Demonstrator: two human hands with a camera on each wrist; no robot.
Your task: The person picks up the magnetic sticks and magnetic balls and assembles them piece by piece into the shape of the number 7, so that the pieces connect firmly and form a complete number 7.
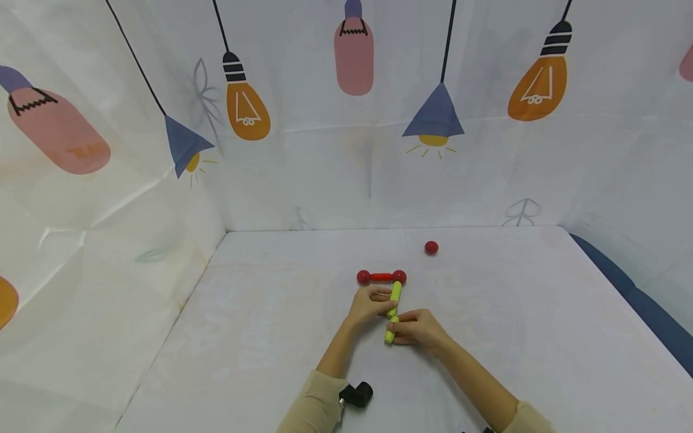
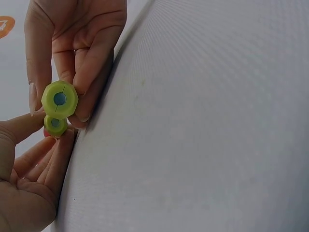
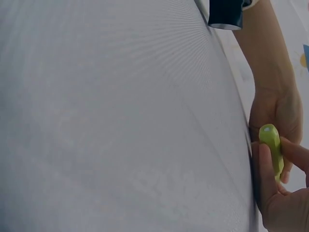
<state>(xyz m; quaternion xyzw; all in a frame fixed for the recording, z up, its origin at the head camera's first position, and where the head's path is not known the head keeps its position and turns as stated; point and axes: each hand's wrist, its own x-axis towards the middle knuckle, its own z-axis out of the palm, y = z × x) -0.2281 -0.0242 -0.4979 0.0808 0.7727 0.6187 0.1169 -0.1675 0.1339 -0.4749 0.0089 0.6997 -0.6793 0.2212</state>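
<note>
Both hands work near the middle of the table on yellow-green magnetic sticks. My left hand (image 1: pixel 367 304) pinches the farther stick (image 1: pixel 396 294), whose far end is at the right-hand red ball (image 1: pixel 399 276); whether they touch I cannot tell. A short red stick (image 1: pixel 381 277) joins that ball to another red ball (image 1: pixel 363 277) on the left. Nearer to me, my right hand (image 1: pixel 425 331) pinches a second yellow-green stick (image 1: pixel 389 335) between thumb and fingers. In the left wrist view this nearer stick (image 2: pixel 60 99) shows a faceted end with a round blue-grey centre, overlapping the farther stick (image 2: pixel 55 124).
A loose red ball (image 1: pixel 431 248) lies farther back on the white table (image 1: pixel 271 325). White sheeting (image 1: pixel 319 174) printed with lamps and bulbs stands behind and at the sides. A dark wrist camera (image 1: pixel 357 395) sits at the left sleeve.
</note>
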